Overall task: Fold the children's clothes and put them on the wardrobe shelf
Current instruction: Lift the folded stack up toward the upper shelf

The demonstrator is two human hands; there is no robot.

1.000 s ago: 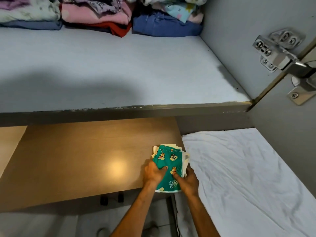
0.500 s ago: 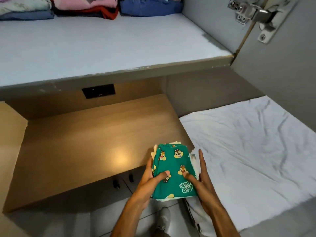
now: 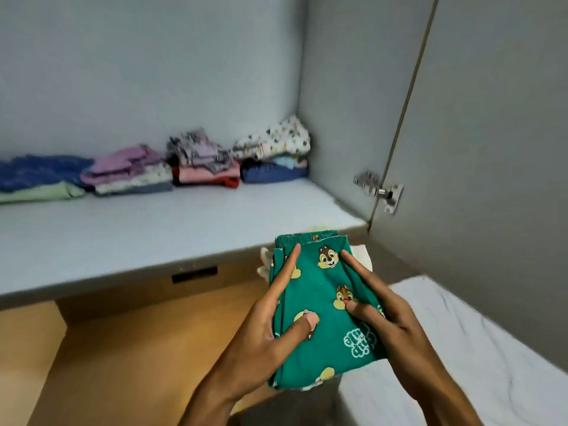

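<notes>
Folded green chipmunk-print garment held in air between both hands, just short of front edge of wardrobe shelf, pale cloth beneath it; left hand clasping left side, thumb on top, index finger stretched flat; right hand clasping right side likewise; folded clothes stacks at shelf back; wooden tabletop below; white bed sheet at right
</notes>
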